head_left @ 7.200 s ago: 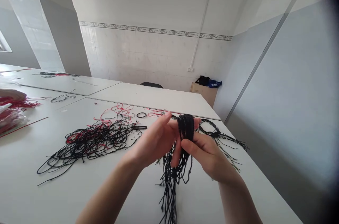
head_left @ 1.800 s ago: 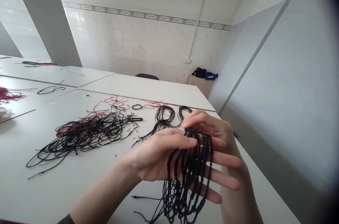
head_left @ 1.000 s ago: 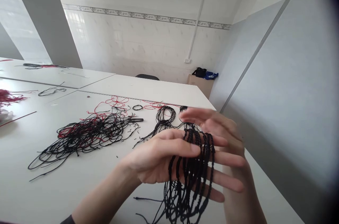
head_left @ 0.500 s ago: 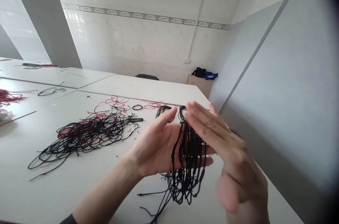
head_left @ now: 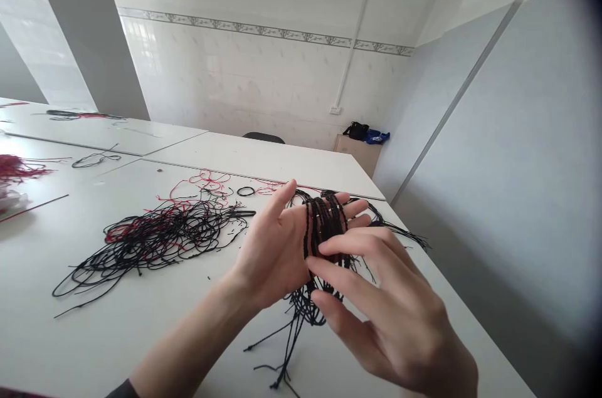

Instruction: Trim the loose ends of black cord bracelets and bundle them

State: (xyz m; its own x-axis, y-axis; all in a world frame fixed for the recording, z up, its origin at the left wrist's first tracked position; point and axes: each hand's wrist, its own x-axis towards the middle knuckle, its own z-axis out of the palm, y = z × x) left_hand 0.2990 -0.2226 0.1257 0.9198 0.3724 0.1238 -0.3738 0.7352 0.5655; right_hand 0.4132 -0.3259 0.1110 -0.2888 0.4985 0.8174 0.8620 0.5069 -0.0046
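My left hand (head_left: 277, 254) is palm up with its fingers stretched out, carrying a bundle of braided black cord bracelets (head_left: 324, 222) laid across the fingers. Small light beads show among the braids. Loose cord ends (head_left: 294, 335) hang below the palm toward the white table. My right hand (head_left: 390, 304) reaches in from the right, fingers bent and apart, with its fingertips at the lower part of the bracelets. Its fingers do not close on any cord.
On the table (head_left: 188, 329) at left lies a tangled heap of black and red cord (head_left: 160, 235). A small black ring (head_left: 245, 191) and red threads (head_left: 209, 178) lie behind it. More black cords (head_left: 399, 232) lie at the right edge, beside a grey partition (head_left: 508, 153).
My right hand has moved down from above the left fingers to the lower bracelets, its fingers now spread. The left fingers have tilted up, with the bracelets lying flatter over them.
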